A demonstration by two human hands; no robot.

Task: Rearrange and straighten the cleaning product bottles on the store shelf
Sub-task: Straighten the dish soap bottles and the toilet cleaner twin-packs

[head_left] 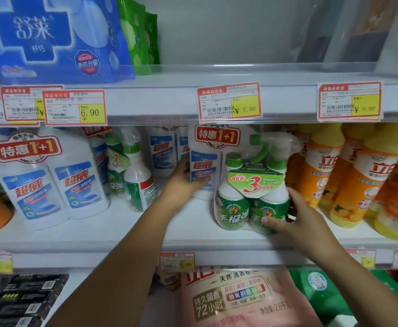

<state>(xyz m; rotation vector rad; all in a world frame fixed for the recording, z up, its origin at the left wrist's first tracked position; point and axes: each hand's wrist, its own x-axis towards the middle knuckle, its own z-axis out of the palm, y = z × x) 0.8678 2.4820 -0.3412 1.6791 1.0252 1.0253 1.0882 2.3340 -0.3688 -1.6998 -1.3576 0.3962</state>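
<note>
**Both hands on packs, middle shelf**

You are looking at the middle shelf. The green pack is standing upright near the front edge, right of centre. It is two green-and-white bottles banded together by a green card collar bearing a large red "3". One bottle is wearing a plain green cap, the other a clear trigger sprayer with green trim. Just behind it and to its left, the white pack is also standing upright, showing a blue label and a red-bordered "1+1" card at its neck.

Your left hand is gripping the white pack low on its left side, with the fingers curling round the bottle. Your right hand is gripping the right-hand bottle of the green pack. Its thumb is pressing on the front of the green label and the fingers are wrapping round the far side.

Two packs of the green kind are showing: the one you are holding and a second green pack, which is leaning, left of centre. Two packs with "1+1" cards are showing: the one you are holding and a far white pack at the left end. More white bottles are standing at the back, and their number cannot be told. Orange bottles are crowding the right end, just beside the green pack. Their row is running off the frame, so no count is given. On the rail above, three price tags are reading 6.90, 7.90 and 8.90.
</note>
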